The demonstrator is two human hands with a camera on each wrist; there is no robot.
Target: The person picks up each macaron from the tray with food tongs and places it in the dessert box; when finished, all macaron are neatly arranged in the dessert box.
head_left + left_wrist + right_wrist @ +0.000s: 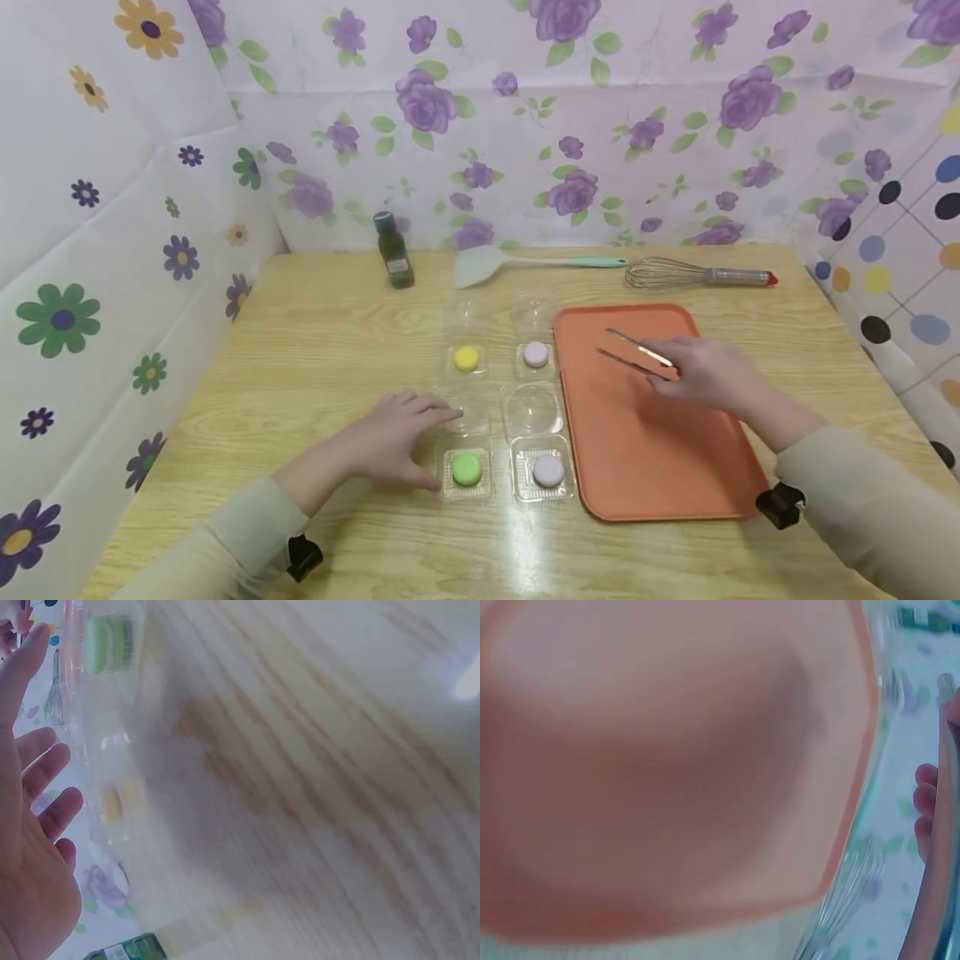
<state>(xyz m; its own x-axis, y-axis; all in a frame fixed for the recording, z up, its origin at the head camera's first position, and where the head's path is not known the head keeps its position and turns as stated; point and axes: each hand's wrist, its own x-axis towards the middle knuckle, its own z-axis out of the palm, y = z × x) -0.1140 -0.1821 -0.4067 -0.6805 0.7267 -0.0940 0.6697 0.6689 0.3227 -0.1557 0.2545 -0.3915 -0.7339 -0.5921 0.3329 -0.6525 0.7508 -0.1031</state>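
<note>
In the head view my right hand holds metal tongs above the orange tray; the tongs' tips are apart with nothing between them. My left hand, fingers spread, is beside the clear plastic box with the green macaron; whether it touches the box I cannot tell. Three more clear boxes with raised lids stand near it: one holds a yellow macaron, one a pink macaron, one a pale purple macaron. In the left wrist view the left hand has loosely bent, empty fingers.
Along the back of the table lie a spatula with a mint handle and a whisk. A dark green bottle stands at the back left. Flowered cloth walls the table's far side.
</note>
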